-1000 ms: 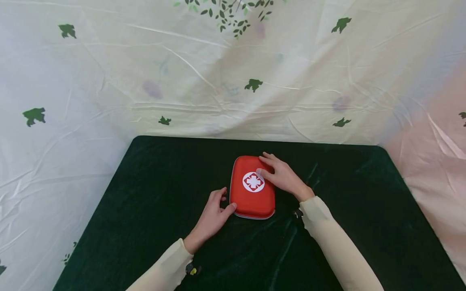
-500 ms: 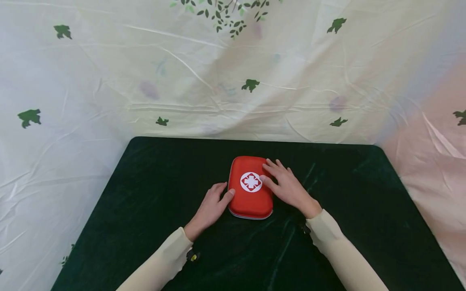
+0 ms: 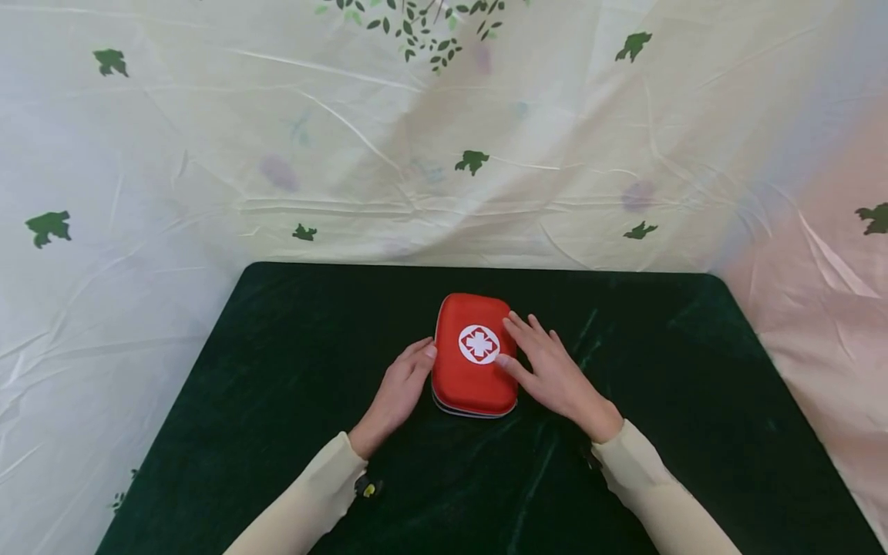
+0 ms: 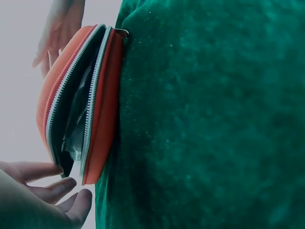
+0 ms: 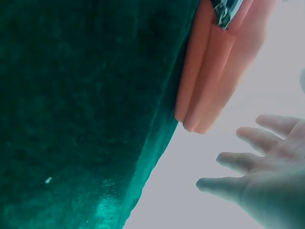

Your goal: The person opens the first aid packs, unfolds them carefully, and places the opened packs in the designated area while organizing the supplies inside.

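A red first aid kit (image 3: pixel 472 378) with a white cross emblem lies on the green-covered table. Its zipper (image 4: pixel 90 109) is undone along the left side, and the lid stands slightly raised there. Through the gap a clear plastic packet (image 4: pixel 74 143) shows inside. My left hand (image 3: pixel 401 385) is at the kit's left edge, its fingertips (image 4: pixel 57 169) right at the lid's rim and the fingers fairly straight. Over on the right side, my right hand (image 3: pixel 558 374) has its fingers spread, with fingertips and thumb overlapping the lid's right edge in the head view. That side shows a fabric hinge (image 5: pixel 209 81).
Dark green velvet cloth (image 3: pixel 312 331) covers the table. Pale fabric (image 3: pixel 388 154) with leaf and bird prints hangs behind it and along both sides.
My left thumb has gone from the lid's top to its left rim, the hand sliding farther up that edge. The lid's left side has risen. My right hand has shifted nearer and rightward.
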The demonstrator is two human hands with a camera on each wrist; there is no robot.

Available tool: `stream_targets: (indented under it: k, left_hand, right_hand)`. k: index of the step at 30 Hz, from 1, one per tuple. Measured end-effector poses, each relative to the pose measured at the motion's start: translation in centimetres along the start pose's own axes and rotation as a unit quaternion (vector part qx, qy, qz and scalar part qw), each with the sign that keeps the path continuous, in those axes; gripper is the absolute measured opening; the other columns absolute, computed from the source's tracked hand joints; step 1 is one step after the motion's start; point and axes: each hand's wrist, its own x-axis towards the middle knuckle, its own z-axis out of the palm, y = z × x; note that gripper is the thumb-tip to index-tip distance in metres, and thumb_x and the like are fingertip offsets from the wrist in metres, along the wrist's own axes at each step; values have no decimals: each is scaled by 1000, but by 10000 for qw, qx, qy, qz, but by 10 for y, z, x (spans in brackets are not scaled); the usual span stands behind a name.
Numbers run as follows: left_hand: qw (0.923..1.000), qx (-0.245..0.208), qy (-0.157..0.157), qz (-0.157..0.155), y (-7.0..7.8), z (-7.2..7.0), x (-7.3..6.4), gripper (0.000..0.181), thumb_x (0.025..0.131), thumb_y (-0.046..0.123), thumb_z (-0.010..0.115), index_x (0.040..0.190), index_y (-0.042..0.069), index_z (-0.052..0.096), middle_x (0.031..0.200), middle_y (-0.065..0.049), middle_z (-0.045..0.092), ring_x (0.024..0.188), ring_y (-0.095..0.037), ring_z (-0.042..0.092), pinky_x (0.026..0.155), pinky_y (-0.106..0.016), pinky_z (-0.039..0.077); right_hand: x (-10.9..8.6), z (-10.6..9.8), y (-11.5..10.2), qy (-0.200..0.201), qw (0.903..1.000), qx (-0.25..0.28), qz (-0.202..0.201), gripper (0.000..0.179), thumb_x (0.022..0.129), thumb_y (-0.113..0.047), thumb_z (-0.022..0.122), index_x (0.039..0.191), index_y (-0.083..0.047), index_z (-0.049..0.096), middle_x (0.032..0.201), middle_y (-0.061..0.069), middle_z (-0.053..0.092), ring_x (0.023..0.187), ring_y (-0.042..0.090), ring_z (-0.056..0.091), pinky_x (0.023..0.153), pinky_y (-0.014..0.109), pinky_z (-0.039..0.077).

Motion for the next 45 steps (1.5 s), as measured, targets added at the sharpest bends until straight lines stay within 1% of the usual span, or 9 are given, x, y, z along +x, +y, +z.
stream_targets:
  k: [2,8,10,11,18,24,34,42,45]
  left_hand:
    - [9999,-107,20,123,-8,0,4,70,107,63,34,149,13,58,162,-7,42,146,-33,41,116,-62,34]
    - [9985,-431,127,324,-46,4,25,62,104,70,33,147,33,59,159,12,43,147,-18,40,120,-59,29]
    - [9981,-390,147,455,-53,5,30,56,106,66,33,146,38,58,158,16,43,146,-14,40,120,-58,30]
    - [9979,-330,141,541,-50,4,30,54,107,63,32,147,37,57,158,15,44,145,-14,41,119,-57,31]
    - [9961,-486,10,742,29,0,1,60,112,49,30,151,11,55,160,-6,44,148,-29,39,120,-58,30]
    - [9941,-548,-231,907,35,2,4,60,112,50,26,154,16,52,162,-2,42,149,-25,38,121,-57,29]
    - [9900,-749,-477,1092,47,9,10,59,111,48,29,156,14,48,164,-3,38,150,-26,34,121,-57,28]
    - [9893,-716,-532,1156,54,15,14,60,110,49,30,156,14,48,166,-1,35,150,-26,34,120,-56,31]
    - [9902,-639,-523,1129,54,15,15,61,110,50,31,155,14,49,166,-2,35,150,-26,33,120,-56,30]
  right_hand:
    - [-3,0,-3,43,10000,-9,-50,77,102,-53,57,163,-12,32,171,5,25,157,38,15,121,67,13]
    - [-12,2,-12,113,9998,-9,-165,80,101,-52,61,164,-13,30,171,4,23,157,37,15,122,67,14]
    - [-14,4,-15,119,9997,-25,-205,81,100,-52,62,164,-13,31,171,4,23,157,36,16,122,66,15]
    - [-14,5,-17,121,9997,-21,-223,81,100,-52,62,164,-14,31,171,4,23,157,36,16,122,66,15]
    - [-18,11,-28,174,9987,-35,-486,82,98,-51,66,164,-17,31,172,4,21,156,37,18,120,63,25]
    - [-18,12,-33,194,9975,118,-675,83,98,-48,67,165,-20,27,173,4,17,155,39,23,111,59,42]
    - [-17,11,-39,196,9980,337,-488,85,97,-57,64,166,-27,24,174,-3,12,153,32,28,108,55,47]
    - [-21,9,-41,464,9976,344,-391,86,95,-54,69,165,-22,29,172,0,20,145,34,42,106,54,49]
    - [-24,7,-41,510,9973,384,-368,86,95,-52,70,165,-21,29,172,0,21,146,34,43,107,55,48]
